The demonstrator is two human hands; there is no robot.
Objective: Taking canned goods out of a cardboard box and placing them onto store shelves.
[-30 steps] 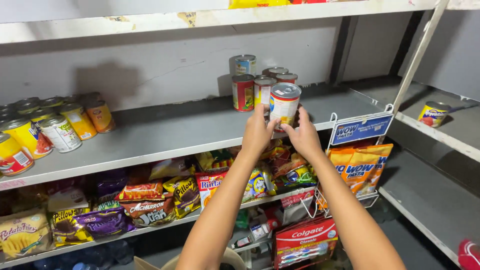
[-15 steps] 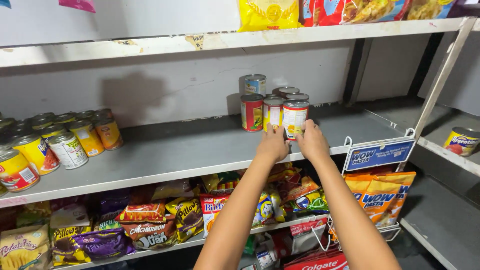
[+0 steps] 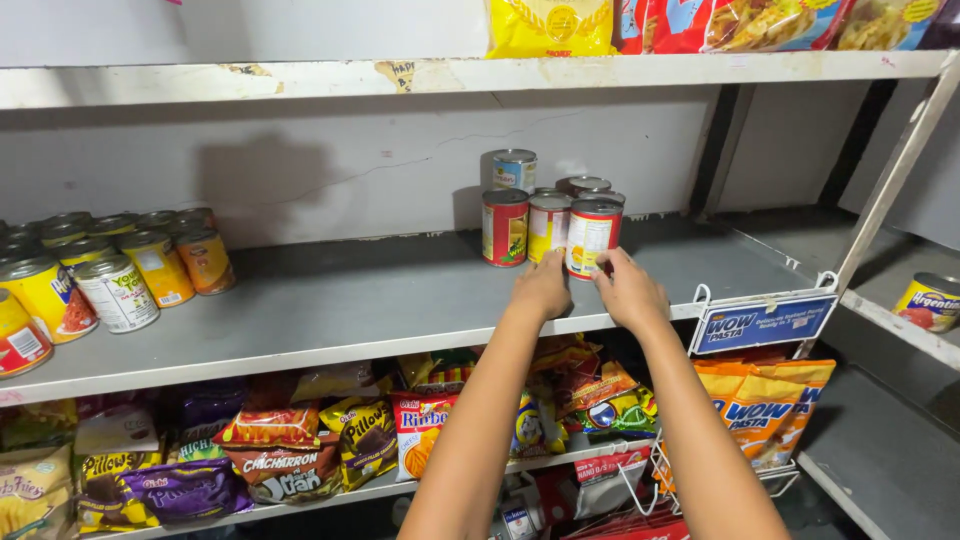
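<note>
A small cluster of tin cans stands on the grey middle shelf [image 3: 350, 300]. Its front can [image 3: 592, 237] has a red and white label and rests upright on the shelf. My right hand [image 3: 628, 289] lies just in front of it, fingertips at its base, fingers loosely spread. My left hand [image 3: 542, 288] sits beside it, fingers near the neighbouring yellow-labelled can [image 3: 548, 227]. A red can [image 3: 505, 227] stands to the left, and a blue-white can [image 3: 514, 169] is stacked on top at the back. Neither hand grips anything.
Another group of several cans [image 3: 120, 270] fills the shelf's left end. Snack bags [image 3: 290, 450] crowd the shelf below. A wire rack with a blue sign [image 3: 765, 322] and orange bags hangs at the right. A lone can [image 3: 928, 302] sits on the side shelf.
Both hands carried the red and white can up to the shelf, set it down at the front of the cluster, and have let go and drawn back slightly.
</note>
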